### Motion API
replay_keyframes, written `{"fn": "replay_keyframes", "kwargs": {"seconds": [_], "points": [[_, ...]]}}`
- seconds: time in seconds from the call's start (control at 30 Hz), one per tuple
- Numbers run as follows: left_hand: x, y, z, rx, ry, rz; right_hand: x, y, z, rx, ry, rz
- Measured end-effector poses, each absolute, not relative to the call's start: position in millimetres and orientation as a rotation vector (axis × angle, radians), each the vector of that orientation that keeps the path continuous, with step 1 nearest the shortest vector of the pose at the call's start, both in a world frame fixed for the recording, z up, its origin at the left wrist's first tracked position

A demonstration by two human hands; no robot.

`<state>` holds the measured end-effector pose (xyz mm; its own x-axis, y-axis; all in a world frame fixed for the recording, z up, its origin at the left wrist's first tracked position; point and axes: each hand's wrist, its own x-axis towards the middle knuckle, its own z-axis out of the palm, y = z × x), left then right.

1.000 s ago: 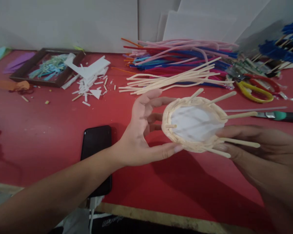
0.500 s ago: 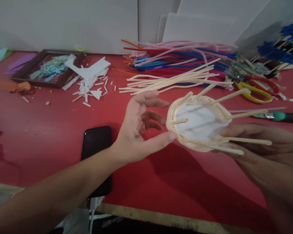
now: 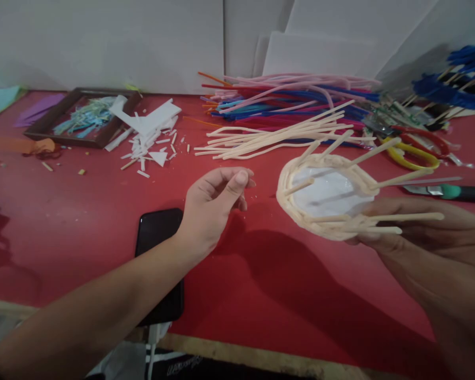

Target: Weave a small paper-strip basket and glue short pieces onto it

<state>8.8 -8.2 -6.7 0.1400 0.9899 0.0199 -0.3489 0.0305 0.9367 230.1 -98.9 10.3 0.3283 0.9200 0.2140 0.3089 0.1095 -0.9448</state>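
Note:
A small cream woven basket (image 3: 293, 206) with a white base and several upright sticks is held above the red table by my right hand (image 3: 419, 237), whose fingers and thumb grip its right edge. To the left of the basket, apart from it, my left hand (image 3: 217, 206) has its fingers curled and the thumb pressed over them. Whatever may lie between those fingertips is too small to make out. Behind both hands lies a loose bundle of cream pipe cleaners (image 3: 269, 137).
Coloured pipe cleaners (image 3: 277, 95) lie at the back. Yellow-handled scissors (image 3: 414, 158) and a cutter (image 3: 459, 191) are on the right. White scraps (image 3: 154, 124), a brown frame (image 3: 67, 140) and a black phone (image 3: 158, 227) are on the left part of the red table (image 3: 83, 253).
My left hand has moved left, away from the basket's edge, and its fingers have closed together. The basket, still in my right hand, has shifted slightly right and tilted a little.

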Motion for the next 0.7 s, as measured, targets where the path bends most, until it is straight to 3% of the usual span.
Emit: {"fn": "replay_keyframes", "kwargs": {"seconds": [0.53, 0.7], "points": [[7.8, -11.2, -5.2, 1.066, 0.879, 1.152, 223.5, -98.8, 16.4, -1.474, -1.128, 0.735], [9.0, -8.4, -0.1, 0.828, 0.882, 1.215, 224.4, -98.6, 14.7, -1.476, -1.133, 0.727]]}}
